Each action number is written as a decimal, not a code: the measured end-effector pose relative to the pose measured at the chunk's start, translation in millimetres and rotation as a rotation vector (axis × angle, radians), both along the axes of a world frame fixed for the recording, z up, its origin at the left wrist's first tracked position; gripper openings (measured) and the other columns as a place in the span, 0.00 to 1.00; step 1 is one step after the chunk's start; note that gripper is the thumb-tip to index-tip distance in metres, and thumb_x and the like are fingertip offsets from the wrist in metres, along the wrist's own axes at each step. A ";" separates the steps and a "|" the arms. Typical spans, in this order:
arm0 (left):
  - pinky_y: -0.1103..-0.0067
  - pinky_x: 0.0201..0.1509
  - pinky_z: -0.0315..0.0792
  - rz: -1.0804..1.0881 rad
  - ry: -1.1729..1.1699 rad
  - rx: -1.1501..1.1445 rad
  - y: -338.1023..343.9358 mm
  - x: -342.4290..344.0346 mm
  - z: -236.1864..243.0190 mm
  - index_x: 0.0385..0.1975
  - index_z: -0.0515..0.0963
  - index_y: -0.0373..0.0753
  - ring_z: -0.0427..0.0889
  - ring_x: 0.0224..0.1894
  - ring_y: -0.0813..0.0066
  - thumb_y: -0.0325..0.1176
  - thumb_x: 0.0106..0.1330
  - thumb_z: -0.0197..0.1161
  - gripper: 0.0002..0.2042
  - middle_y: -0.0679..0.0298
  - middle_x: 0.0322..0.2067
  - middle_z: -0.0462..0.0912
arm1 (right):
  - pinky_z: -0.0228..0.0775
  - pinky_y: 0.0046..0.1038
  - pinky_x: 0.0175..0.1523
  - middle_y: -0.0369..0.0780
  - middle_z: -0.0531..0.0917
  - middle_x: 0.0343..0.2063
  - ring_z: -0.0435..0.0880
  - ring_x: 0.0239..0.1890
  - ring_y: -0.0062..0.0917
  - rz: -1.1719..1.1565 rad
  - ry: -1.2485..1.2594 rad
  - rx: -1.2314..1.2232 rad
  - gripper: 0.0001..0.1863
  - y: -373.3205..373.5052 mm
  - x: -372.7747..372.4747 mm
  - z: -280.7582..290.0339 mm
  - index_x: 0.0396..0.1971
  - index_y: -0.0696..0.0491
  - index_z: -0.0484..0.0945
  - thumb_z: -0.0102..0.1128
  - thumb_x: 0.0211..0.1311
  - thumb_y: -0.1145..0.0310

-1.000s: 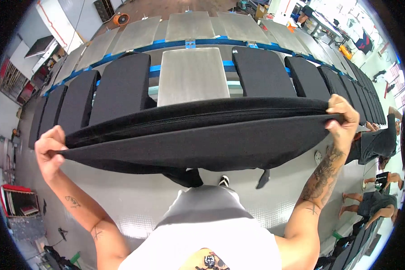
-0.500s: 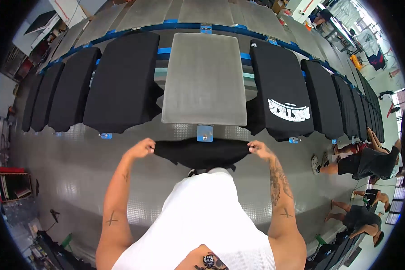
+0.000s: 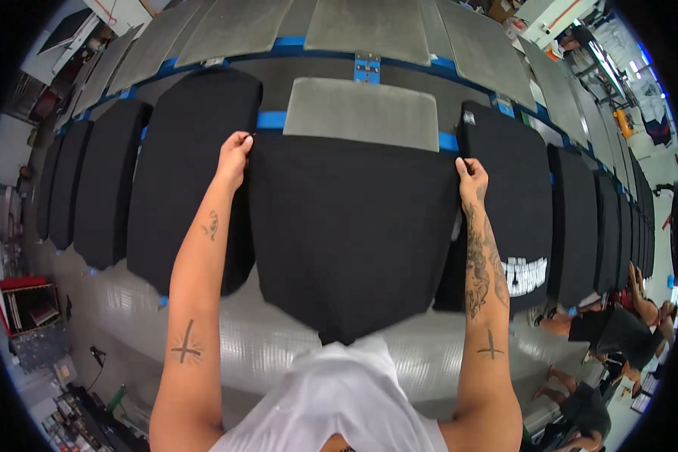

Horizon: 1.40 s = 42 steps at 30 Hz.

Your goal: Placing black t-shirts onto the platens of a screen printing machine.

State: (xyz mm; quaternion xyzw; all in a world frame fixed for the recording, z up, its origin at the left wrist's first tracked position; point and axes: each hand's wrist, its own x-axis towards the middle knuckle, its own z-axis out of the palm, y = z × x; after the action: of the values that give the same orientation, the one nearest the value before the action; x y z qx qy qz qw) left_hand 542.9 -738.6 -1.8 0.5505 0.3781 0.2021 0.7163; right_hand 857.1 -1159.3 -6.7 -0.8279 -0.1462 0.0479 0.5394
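Observation:
A black T-shirt (image 3: 350, 226) is stretched over the near part of a flat grey platen (image 3: 361, 113), whose far part shows bare. My left hand (image 3: 235, 160) is closed, pinching the shirt's far edge at its left corner. At the right corner of that same edge, my right hand (image 3: 472, 178) pinches the cloth between thumb and fingers. The fabric hangs down toward my body, narrowing near my white top. It hides the platen's near end.
Platens dressed in black shirts stand close on both sides, one at the left (image 3: 196, 173) and one with a white print at the right (image 3: 508, 173). Bare grey platens (image 3: 237, 30) line the far side along a blue frame. People (image 3: 618, 331) work at the far right.
Both hands have moved forward, away from my body, drawing the shirt from below the platen's near end up over its near part. The head view has shifted slightly.

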 end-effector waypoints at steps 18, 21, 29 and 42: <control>0.78 0.37 0.69 -0.070 0.329 0.167 105.7 224.1 -61.3 0.29 0.81 0.37 0.76 0.28 0.76 0.45 0.62 0.62 0.15 0.68 0.25 0.80 | 0.64 0.22 0.28 0.30 0.76 0.18 0.71 0.22 0.15 0.177 0.373 -0.124 0.18 141.5 188.4 -40.8 0.27 0.56 0.80 0.64 0.57 0.53; 0.83 0.31 0.65 -0.064 0.195 0.424 137.0 224.0 -53.3 0.21 0.81 0.37 0.70 0.24 0.84 0.37 0.63 0.62 0.12 0.71 0.20 0.77 | 0.59 0.22 0.26 0.29 0.73 0.16 0.66 0.20 0.14 0.213 0.074 -0.145 0.18 169.5 201.4 -42.2 0.16 0.55 0.76 0.63 0.58 0.58; 0.72 0.44 0.72 0.031 0.491 0.607 185.3 222.7 -66.1 0.32 0.82 0.35 0.81 0.34 0.66 0.51 0.59 0.63 0.21 0.59 0.31 0.84 | 0.63 0.23 0.29 0.31 0.76 0.16 0.70 0.19 0.18 0.126 0.058 -0.220 0.21 226.9 211.1 -50.9 0.19 0.54 0.80 0.62 0.57 0.50; 0.82 0.32 0.63 -0.050 0.326 0.415 123.5 247.8 -53.1 0.19 0.78 0.37 0.71 0.26 0.82 0.37 0.60 0.65 0.12 0.69 0.22 0.78 | 0.65 0.20 0.21 0.31 0.75 0.15 0.73 0.16 0.15 -0.131 0.179 0.155 0.12 165.4 282.7 -18.3 0.22 0.54 0.79 0.64 0.57 0.61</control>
State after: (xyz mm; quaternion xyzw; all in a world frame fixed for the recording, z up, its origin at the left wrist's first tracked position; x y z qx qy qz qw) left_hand 790.7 -615.0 -54.9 0.7201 0.4251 0.1662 0.5227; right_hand 1139.8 -993.9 -25.1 -0.7840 -0.0464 0.0747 0.6145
